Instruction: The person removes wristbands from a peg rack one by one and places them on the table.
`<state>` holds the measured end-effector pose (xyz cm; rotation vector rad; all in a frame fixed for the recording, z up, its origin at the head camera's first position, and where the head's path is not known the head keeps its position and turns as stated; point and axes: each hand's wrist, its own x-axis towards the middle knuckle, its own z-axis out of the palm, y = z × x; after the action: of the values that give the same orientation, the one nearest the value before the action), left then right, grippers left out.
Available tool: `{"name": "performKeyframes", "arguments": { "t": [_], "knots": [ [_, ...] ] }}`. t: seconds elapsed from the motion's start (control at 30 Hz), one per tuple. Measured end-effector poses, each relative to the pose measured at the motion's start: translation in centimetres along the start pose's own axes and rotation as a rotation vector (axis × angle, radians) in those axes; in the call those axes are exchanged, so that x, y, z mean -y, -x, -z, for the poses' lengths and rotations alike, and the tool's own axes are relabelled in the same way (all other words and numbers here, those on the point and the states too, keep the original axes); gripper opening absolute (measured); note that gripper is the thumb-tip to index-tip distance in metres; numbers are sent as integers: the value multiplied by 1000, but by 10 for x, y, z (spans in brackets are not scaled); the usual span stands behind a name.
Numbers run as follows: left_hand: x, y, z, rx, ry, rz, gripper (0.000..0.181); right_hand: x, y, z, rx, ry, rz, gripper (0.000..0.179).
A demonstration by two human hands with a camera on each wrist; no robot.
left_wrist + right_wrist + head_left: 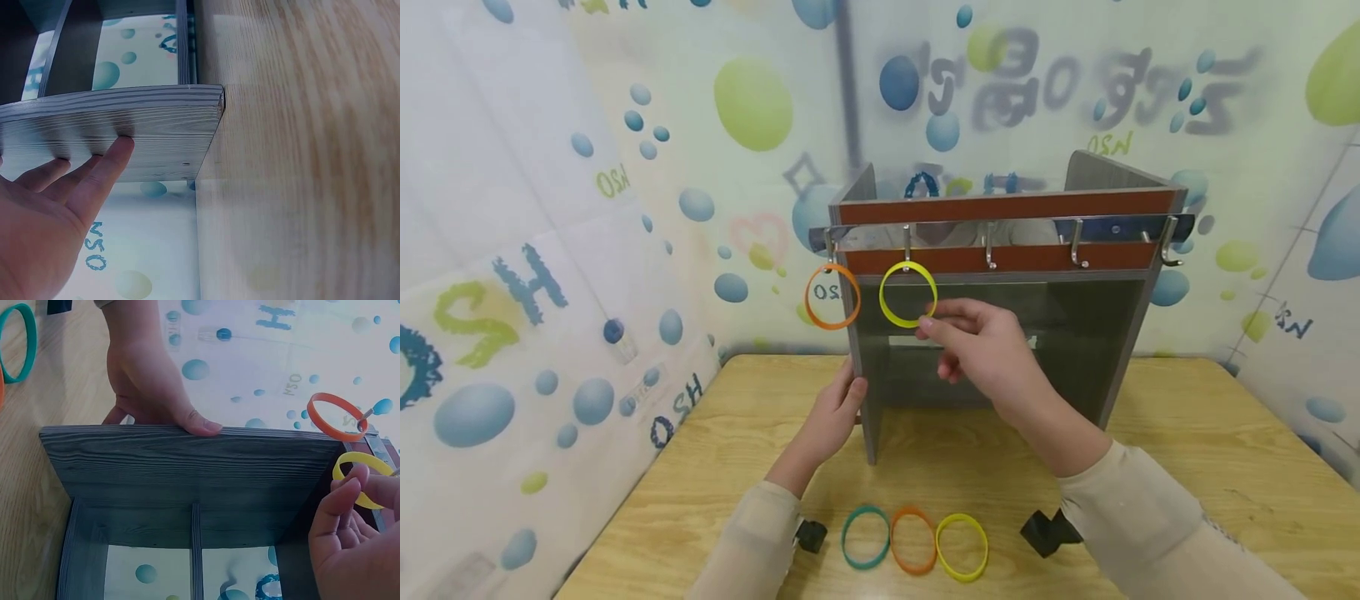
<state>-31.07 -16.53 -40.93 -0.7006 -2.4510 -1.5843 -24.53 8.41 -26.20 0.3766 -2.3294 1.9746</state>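
My right hand [992, 350] pinches a yellow wristband [882, 295] at its lower right edge, between thumb and fingertips. The band's top overlaps the tip of the second hook [907, 243] on a shiny metal hook rail [951, 235]. An orange wristband [858, 298] hangs from the leftmost hook. The rail runs across the front of a grey wooden shelf unit [865, 367] with red-brown strips. My left hand [831, 408] holds the unit's left side panel, thumb over the front edge and fingers [103, 172] against the outer face.
On the wooden table [760, 500] before the unit lie a teal wristband [866, 507], another orange wristband [913, 572] and another yellow wristband [962, 577]. Further hooks [1077, 243] line the rail's right. A patterned curtain [625, 275] stands behind and at the sides.
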Motion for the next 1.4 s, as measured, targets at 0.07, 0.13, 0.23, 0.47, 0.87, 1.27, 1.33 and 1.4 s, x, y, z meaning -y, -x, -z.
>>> {"name": "performKeyframes", "arguments": {
  "t": [0.07,0.13,0.23,0.47,0.87,1.27,1.33,1.4],
  "knots": [
    [-1,0,0,-1,-6,4,64,0,0,-1,-3,-12,8,37],
    [-1,0,0,-2,-5,7,64,0,0,-1,-11,-25,15,36],
    [-1,0,0,-6,-10,18,63,0,0,-2,-26,-48,22,35],
    [-1,-1,-1,-9,-15,23,61,-1,1,-4,-42,-61,25,31],
    [-1,0,0,-10,-16,20,62,4,1,-5,-61,-73,61,30],
    [-1,2,0,-4,-2,15,64,15,8,-6,-82,-92,112,29],
    [-2,2,0,-2,1,15,63,18,10,-6,-86,-87,115,29],
    [-2,2,0,-1,1,18,63,20,13,-6,-86,-83,117,29]
  ]
}}
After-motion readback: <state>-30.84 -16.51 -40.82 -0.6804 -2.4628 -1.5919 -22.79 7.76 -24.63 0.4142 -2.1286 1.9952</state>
